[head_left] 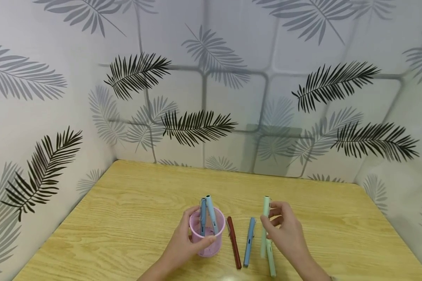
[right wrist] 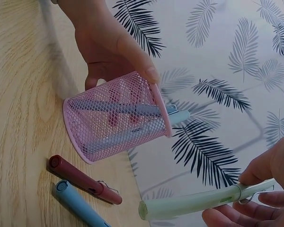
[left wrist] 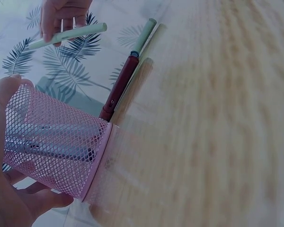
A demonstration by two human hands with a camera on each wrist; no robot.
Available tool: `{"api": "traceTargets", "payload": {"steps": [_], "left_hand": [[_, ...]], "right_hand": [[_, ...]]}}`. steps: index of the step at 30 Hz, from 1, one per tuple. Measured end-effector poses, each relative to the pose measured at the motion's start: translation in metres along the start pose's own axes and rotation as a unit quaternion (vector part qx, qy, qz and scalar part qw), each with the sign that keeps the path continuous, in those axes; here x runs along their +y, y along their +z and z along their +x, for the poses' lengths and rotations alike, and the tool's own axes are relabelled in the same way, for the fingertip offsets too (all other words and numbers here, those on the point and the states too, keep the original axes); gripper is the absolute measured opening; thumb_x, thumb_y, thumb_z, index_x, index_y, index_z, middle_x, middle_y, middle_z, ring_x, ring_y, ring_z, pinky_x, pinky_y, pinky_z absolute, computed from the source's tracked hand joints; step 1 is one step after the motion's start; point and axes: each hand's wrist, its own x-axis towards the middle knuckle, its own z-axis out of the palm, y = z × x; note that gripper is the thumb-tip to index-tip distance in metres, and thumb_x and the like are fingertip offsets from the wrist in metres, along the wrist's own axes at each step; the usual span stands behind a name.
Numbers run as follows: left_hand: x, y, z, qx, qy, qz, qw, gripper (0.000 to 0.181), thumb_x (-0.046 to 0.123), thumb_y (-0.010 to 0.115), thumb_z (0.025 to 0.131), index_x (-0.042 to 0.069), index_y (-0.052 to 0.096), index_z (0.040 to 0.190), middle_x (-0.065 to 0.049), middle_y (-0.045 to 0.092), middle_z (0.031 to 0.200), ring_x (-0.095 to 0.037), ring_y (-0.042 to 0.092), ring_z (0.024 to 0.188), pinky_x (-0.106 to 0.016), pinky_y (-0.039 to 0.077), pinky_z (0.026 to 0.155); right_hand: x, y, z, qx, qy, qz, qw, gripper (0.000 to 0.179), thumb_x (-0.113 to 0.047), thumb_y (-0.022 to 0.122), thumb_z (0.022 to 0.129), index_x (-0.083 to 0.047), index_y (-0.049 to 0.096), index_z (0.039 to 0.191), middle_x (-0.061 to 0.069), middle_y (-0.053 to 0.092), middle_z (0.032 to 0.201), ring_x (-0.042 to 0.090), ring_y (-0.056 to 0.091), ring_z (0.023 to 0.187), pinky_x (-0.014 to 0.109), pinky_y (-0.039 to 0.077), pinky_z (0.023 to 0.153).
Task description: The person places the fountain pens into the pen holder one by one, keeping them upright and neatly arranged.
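Note:
My left hand (head_left: 185, 236) grips a pink mesh pen cup (head_left: 210, 249), with the thumb at its rim and fingers round its far side. Inside the cup lean a dark blue pen (head_left: 202, 218) and a light blue pen (head_left: 212, 218). My right hand (head_left: 285, 226) pinches a pale green pen (head_left: 265, 218) above the table, to the right of the cup; in the right wrist view its clip faces the fingers. Below that hand another green pen (head_left: 271, 261) lies on the table.
Between the cup and my right hand, a dark red pen (head_left: 234, 244) and a blue pen (head_left: 249, 242) lie on the wood-grain table (head_left: 126, 210). Behind the table's far edge stands a wall (head_left: 232, 148) with a leaf pattern.

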Motion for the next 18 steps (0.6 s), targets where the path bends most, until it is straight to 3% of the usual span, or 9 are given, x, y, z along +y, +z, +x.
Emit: {"api": "traceTargets", "payload": {"steps": [8,18], "left_hand": [[0.000,0.000,0.000,0.006,0.005,0.002,1.0000,0.081,0.041,0.076,0.075,0.031,0.028,0.140,-0.006,0.040,0.138,-0.033,0.045,0.119,-0.046,0.049,0.083],[0.001,0.000,0.000,0.005,0.002,0.002,1.0000,0.081,0.039,0.076,0.076,0.029,0.028,0.140,-0.006,0.040,0.137,-0.033,0.047,0.117,-0.041,0.052,0.079]], "right_hand": [[-0.010,0.007,0.000,0.002,-0.034,0.033,0.9989,0.034,-0.004,0.066,0.085,-0.004,0.048,0.114,0.013,0.055,0.096,0.016,0.058,0.072,0.029,0.054,0.053],[-0.019,0.021,0.003,0.008,-0.109,0.087,0.9902,0.035,0.002,0.065,0.084,-0.004,0.048,0.113,0.012,0.055,0.096,0.014,0.058,0.071,0.029,0.054,0.052]]}}
